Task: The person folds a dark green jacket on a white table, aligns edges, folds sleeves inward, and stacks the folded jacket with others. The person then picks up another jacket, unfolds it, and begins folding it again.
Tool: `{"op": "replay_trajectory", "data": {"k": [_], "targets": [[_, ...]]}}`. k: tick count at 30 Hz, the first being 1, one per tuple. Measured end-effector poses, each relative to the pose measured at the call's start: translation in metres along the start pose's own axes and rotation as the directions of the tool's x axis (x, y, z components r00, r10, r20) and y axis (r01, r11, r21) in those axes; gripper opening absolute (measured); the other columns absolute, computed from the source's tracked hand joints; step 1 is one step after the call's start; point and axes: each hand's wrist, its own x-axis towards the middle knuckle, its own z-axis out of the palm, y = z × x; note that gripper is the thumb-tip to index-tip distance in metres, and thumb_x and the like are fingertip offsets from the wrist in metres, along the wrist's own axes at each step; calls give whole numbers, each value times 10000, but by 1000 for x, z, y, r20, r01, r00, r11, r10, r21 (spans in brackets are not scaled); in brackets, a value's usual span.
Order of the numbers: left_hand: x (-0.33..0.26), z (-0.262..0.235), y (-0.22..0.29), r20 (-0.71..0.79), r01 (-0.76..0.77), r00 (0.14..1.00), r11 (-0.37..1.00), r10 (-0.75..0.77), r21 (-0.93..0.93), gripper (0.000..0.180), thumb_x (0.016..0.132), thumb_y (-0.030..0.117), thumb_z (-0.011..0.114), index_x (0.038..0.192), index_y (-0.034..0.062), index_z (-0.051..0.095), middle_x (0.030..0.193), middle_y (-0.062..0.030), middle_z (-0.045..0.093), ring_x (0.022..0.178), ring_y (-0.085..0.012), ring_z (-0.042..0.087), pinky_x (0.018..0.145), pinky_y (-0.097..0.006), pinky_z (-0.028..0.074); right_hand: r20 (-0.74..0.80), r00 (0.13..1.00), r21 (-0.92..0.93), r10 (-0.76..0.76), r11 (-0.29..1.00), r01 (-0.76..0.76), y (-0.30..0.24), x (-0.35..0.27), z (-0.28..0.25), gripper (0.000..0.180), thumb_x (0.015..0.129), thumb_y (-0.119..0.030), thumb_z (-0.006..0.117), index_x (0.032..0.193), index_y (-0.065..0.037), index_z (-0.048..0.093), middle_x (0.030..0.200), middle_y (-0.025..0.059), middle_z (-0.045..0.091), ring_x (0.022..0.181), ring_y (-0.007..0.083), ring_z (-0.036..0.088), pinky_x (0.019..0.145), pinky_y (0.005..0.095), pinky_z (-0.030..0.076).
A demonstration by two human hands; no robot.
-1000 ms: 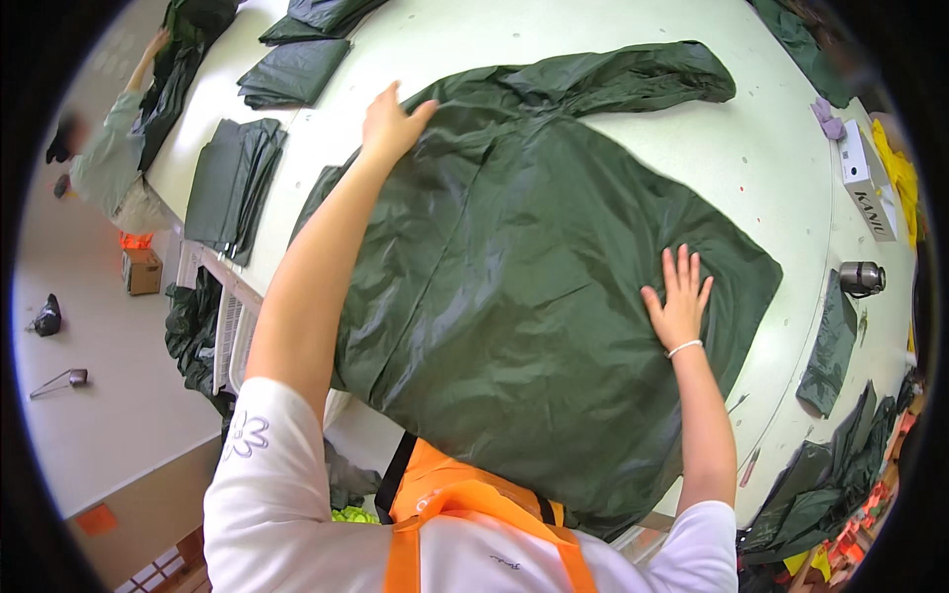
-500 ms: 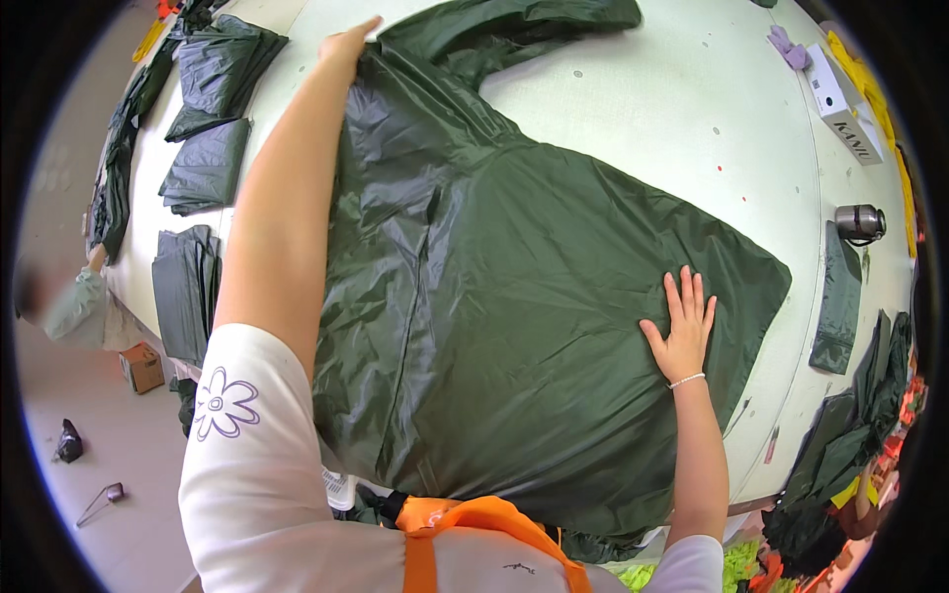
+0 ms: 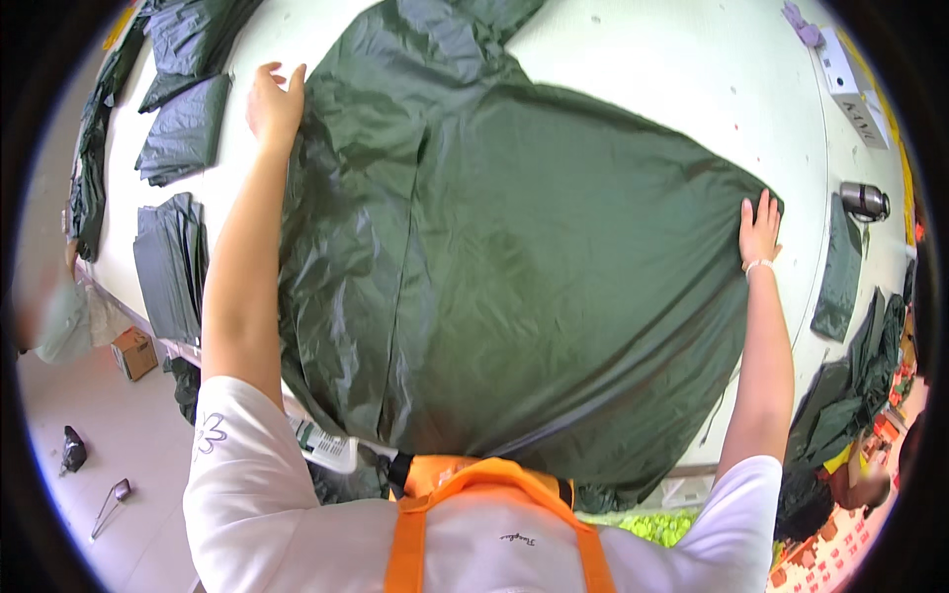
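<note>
A dark green, glossy hooded-coat-like garment lies spread over the white table, with a long seam down its left part. Its near edge hangs at my waist. Beside its upper left edge is my left hand, thumb and fingers apart, holding nothing visible. My right hand rests with fingers stretched out on the garment's right corner. Creases run from that corner across the cloth. The garment's top end is cut off by the picture's upper rim.
Folded dark green garments lie along the table's left side. At the right are a folded green piece, a steel flask, a white box and a purple cloth. A cardboard box stands on the floor. People work at both sides.
My right hand has gone from the middle of the cloth out to its right corner. My left hand has come down and left from the garment's top and let go. The garment has shifted.
</note>
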Motion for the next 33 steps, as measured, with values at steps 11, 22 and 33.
{"op": "replay_trajectory", "data": {"k": [11, 22, 33], "targets": [[-381, -186, -52, 485, -260, 866, 937, 121, 232, 726, 836, 390, 589, 1417, 62, 302, 1500, -163, 216, 1377, -381, 177, 1071, -586, 96, 59, 928, 210, -368, 913, 349, 26, -376, -17, 612, 905, -326, 509, 1443, -140, 285, 1517, 145, 177, 1394, 377, 130, 1079, 592, 81], [-319, -98, -54, 206, -271, 947, 958, 247, 95, 687, 848, 481, 544, 1376, 77, 368, 1444, -154, 329, 1317, -426, 263, 1057, -555, 208, -205, 909, 149, -363, 906, 395, 3, -276, 22, 581, 937, -471, 387, 1453, -241, 254, 1519, 99, 192, 1391, 345, 155, 1083, 575, 114], [-405, -198, -68, 463, 312, 802, 926, -377, 212, 379, 884, 343, 555, 1026, -8, 570, 919, -193, 650, 880, -373, 610, 776, -439, 462, -54, 916, 99, -397, 911, 400, 33, -349, 17, 614, 924, -452, 438, 1462, -247, 224, 1529, 88, 159, 1397, 347, 133, 1066, 613, 134]]}}
